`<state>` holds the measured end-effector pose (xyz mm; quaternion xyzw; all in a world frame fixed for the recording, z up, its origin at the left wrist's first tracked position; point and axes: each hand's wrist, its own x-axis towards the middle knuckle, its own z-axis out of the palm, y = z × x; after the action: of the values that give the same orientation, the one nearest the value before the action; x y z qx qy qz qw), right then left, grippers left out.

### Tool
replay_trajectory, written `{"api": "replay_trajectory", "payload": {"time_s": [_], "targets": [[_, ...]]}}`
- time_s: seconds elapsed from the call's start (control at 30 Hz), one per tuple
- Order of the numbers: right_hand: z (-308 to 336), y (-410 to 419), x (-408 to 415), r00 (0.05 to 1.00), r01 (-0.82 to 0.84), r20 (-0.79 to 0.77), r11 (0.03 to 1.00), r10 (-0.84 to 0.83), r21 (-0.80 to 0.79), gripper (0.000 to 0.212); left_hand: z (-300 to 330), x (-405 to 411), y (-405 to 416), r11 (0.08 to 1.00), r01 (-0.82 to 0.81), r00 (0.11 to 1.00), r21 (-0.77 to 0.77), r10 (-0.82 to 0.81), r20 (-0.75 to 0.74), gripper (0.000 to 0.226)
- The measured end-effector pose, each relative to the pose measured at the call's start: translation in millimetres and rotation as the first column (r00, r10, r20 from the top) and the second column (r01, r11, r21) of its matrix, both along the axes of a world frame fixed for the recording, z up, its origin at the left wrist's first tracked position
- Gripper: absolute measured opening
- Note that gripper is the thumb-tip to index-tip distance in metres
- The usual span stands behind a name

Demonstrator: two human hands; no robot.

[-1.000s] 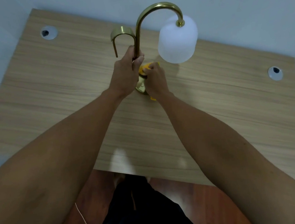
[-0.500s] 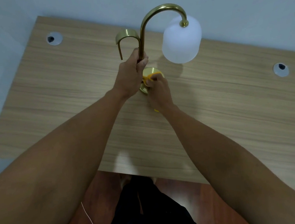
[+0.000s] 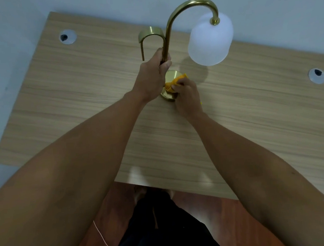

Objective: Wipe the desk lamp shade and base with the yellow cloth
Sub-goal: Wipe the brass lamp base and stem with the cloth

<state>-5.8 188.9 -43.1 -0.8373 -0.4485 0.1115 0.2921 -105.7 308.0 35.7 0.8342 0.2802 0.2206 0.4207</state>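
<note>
Wiping base now, so approx. mid-task by judgement; cannot say from this view if shade was already wiped.

Left hand (image 3: 152,74) closed round stem (image 3: 166,38) low down, just above base, fingers wrapped full, steadying lamp; right hand (image 3: 187,95) curled tight on cloth (image 3: 171,85), bunched between fingertips and thumb, pressed onto top of base (image 3: 172,76); only small part of cloth visible, rest hidden under hand, w/ a tiny yellow bit at approx. 4 o'clock of the hand.

Base sitting on desk (image 3: 253,105) near middle, a bit toward far edge; round brass disc, half covered by both hands; bare brass visible at 12 o'clock of cloth and a sliver at 7 o'clock, near edge of disc.

Shade (image 3: 210,42) at approx. 1 o'clock from base, hanging from curved end of stem, clear of desk, not touched by any hand; white, frosted, no visible dust or marks, but too dim to judge clean or not.

Second brass hook (image 3: 150,35) at 11 o'clock of base, just beside stem; not sure if part of lamp.

Probably left: finish going round base, esp. far side and rim; then shade, if not done; maybe stem too, though task does not ask.
</note>
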Motion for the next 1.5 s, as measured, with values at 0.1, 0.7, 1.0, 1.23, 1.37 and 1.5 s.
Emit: {"api": "replay_trajectory", "payload": {"time_s": [0.1,0.7,1.0,1.23,1.37,1.5], "targets": [[3,7,-16,1.0,-0.022,-0.018,1.0,0.022,-0.003,0.019,0,0,1,1.0,-0.004,1.0,-0.006,0.003,-0.014,0.011],[0,5,-15,0.971,-0.198,0.135,0.98,0.195,0.008,0.031,1,-2,8,0.998,0.057,0.995,-0.001,-0.057,-0.076,0.013],[6,8,-1,0.991,-0.135,-0.024,0.99,0.134,-0.038,0.026,1,-1,8,0.999,0.05,0.996,0.006,-0.049,-0.075,0.015],[13,-11,16,0.986,-0.162,0.059,0.985,0.158,0.067,0.03,2,-1,6,0.999,0.052,0.996,-0.006,-0.052,-0.078,0.013],[13,6,2,0.968,-0.249,-0.034,0.961,0.247,-0.118,0.036,1,0,6,0.998,0.059,0.995,-0.007,-0.059,-0.081,0.013],[8,-17,23,0.967,-0.248,0.048,0.968,0.25,-0.039,0.036,1,-1,6,0.997,0.072,0.995,-0.023,-0.073,-0.074,0.013]]}}
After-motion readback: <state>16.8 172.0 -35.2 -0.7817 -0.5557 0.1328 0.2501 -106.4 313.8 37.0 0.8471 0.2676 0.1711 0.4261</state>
